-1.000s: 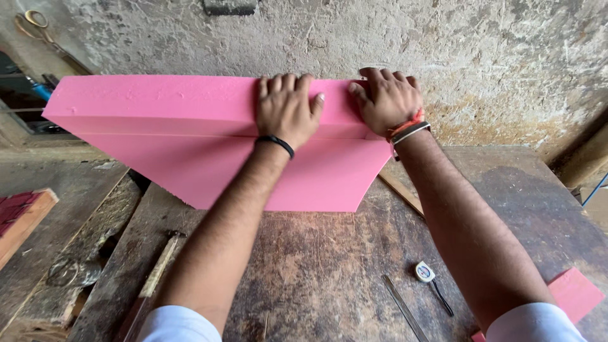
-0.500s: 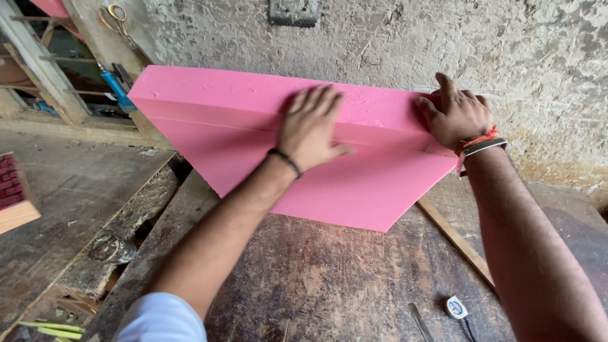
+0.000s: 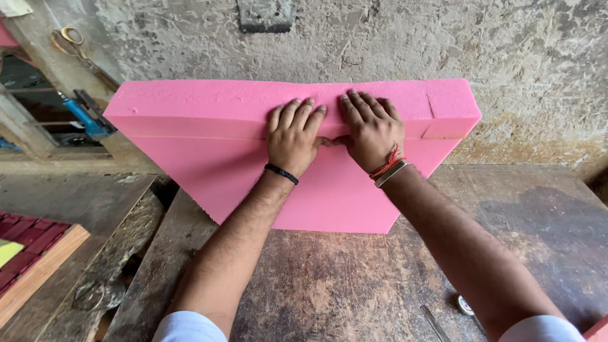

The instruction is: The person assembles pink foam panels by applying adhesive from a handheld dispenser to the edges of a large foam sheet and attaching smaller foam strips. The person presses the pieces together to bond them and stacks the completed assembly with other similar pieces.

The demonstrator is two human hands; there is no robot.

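Pink foam slab (image 3: 329, 183): large, thick, wedge-shaped; stands at the far edge of the worn wooden workbench (image 3: 354, 285), leaning against the rough plaster wall (image 3: 506, 50).
My left hand (image 3: 292, 138): flat and open on the slab's upper band, fingers spread, gripping nothing; black band at the wrist.
My right hand (image 3: 372, 130): likewise flat and open, pressing the slab just beside the left, thumbs touching; red thread and strap at the wrist.
Scissors (image 3: 75, 45): hanging on the wall, upper left.
Small round tool (image 3: 465, 305): near the bench's near edge, beside my right forearm.
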